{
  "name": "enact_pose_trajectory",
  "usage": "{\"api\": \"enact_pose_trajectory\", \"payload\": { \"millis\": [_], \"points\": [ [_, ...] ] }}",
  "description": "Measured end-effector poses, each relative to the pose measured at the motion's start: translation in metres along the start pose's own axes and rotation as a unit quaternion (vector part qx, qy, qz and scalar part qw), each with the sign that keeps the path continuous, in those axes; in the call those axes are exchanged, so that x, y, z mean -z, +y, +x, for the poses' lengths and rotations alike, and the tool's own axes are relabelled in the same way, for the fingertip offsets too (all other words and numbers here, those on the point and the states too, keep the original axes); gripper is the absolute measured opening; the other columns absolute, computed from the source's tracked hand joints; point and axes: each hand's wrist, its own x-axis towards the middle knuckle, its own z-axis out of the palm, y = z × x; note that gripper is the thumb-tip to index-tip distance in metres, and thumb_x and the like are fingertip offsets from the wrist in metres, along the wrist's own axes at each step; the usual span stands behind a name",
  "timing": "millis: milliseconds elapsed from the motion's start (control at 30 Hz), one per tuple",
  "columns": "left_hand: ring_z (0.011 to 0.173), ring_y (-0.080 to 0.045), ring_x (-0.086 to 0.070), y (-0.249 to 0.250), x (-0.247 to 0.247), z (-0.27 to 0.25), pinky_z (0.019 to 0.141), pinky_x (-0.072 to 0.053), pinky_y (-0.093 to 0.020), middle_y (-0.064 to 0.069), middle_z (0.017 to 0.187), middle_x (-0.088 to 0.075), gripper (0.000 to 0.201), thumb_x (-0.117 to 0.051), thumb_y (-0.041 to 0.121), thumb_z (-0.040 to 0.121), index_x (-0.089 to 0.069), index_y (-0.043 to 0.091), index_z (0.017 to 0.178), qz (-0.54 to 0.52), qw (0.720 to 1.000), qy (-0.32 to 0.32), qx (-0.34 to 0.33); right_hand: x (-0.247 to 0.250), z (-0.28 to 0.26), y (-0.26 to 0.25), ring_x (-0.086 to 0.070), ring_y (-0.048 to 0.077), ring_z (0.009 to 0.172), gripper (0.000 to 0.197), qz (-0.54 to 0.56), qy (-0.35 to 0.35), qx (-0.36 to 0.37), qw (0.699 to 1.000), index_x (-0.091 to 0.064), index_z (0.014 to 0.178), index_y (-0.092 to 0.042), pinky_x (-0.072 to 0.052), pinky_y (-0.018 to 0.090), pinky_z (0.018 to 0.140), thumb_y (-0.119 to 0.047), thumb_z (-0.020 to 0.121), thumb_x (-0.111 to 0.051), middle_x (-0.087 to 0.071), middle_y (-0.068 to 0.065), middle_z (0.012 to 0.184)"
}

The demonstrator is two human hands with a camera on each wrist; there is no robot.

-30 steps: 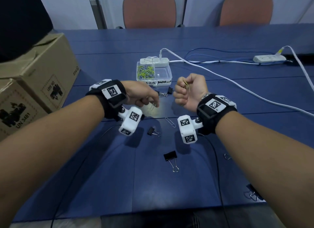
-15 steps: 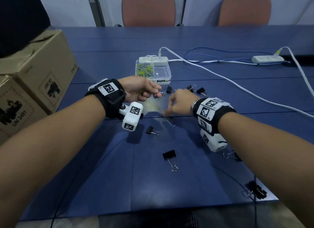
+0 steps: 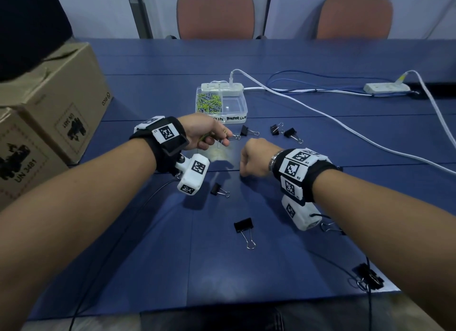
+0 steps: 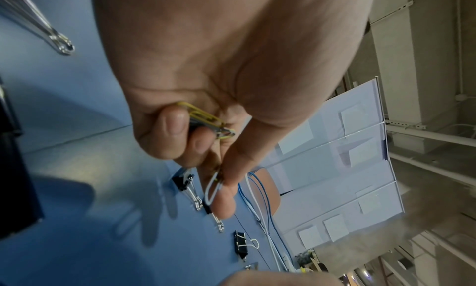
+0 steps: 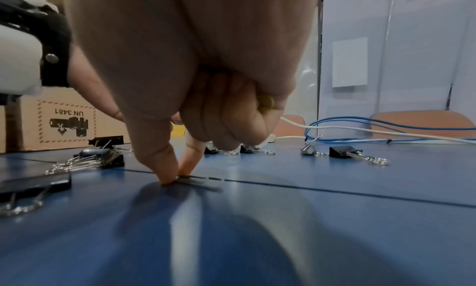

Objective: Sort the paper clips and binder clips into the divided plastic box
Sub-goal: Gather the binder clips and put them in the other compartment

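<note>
Right hand (image 5: 180,99): your thumb and forefinger pinch a flat paper clip (image 5: 198,180) on the desk (image 3: 153,256); another sits curled in your palm.
Left hand (image 4: 206,82): you hold several clips (image 4: 206,119).
Box (image 3: 234,108): just beyond; binder side bare.
Risk: the flat clip may slip, or held ones drop.

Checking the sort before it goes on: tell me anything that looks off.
The divided box's right compartment, labelled for binder clips, holds none; black binder clips lie scattered on the table, one at its near edge.
</note>
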Motion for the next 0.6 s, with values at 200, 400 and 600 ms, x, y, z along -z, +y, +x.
{"api": "enact_pose_trajectory", "payload": {
  "millis": [200,400,600],
  "points": [
    [0.046,-0.009,-0.029,0.001,0.003,-0.001,0.037,-0.022,-0.017,-0.005,0.071,-0.061,0.017,-0.048,0.003,0.094,-0.062,0.010,0.100,-0.003,1.000,0.020,0.005,0.007,-0.004,-0.001,-0.060,0.021,0.071,0.026,0.037,-0.047,-0.030,0.998,-0.070,0.081,-0.008,-0.044,0.025,0.057,-0.032,0.084,-0.064,-0.066,0.005,0.074],
    [0.045,-0.013,-0.024,-0.002,0.018,0.002,0.040,-0.018,-0.020,0.001,0.055,-0.038,0.017,-0.037,0.007,0.090,-0.049,0.014,0.081,-0.082,0.994,0.069,0.017,0.027,0.009,0.004,-0.012,0.012,0.048,0.020,0.529,-0.069,-0.133,0.835,-0.031,0.059,-0.023,-0.007,0.015,0.046,-0.019,0.078,-0.037,-0.025,-0.002,0.056],
    [0.040,-0.013,-0.020,0.010,0.038,0.008,0.042,-0.018,-0.018,0.004,0.048,-0.022,0.021,-0.026,0.007,0.082,-0.036,0.018,0.067,-0.192,0.977,0.091,0.020,0.052,0.036,-0.002,-0.020,0.012,0.043,0.008,0.731,-0.088,-0.060,0.675,-0.035,0.061,-0.018,-0.009,0.013,0.040,-0.022,0.061,-0.042,-0.035,0.001,0.055]
  ]
}}
